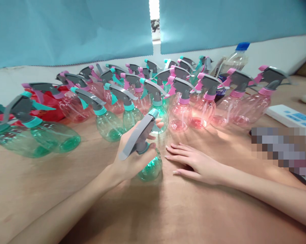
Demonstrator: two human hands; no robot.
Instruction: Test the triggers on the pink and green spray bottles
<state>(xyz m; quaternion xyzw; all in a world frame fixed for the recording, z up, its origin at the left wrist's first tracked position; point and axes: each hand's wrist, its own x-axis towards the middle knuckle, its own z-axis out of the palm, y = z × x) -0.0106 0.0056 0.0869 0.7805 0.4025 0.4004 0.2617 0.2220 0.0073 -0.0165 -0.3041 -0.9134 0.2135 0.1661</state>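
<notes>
My left hand (pixel 132 157) is wrapped round the neck of a green spray bottle (pixel 150 167), which stands on the wooden table (pixel 188 217) with its teal nozzle pointing away from me. My right hand (pixel 190 162) lies flat on the table just right of that bottle, fingers spread, holding nothing. Close behind my left hand are other green spray bottles (pixel 107 125). Pink spray bottles (pixel 179 117) stand behind my right hand. The left hand's thumb and part of its fingers overlap the bottle and hide its neck.
Two green bottles (pixel 56 137) lean at the left, beside a red bag (pixel 49 108). At the right are a white device (pixel 292 117), a blurred-out flat object (pixel 282 152) and a blue-capped bottle (pixel 235 62). Blue sheets (pixel 66 30) hang behind.
</notes>
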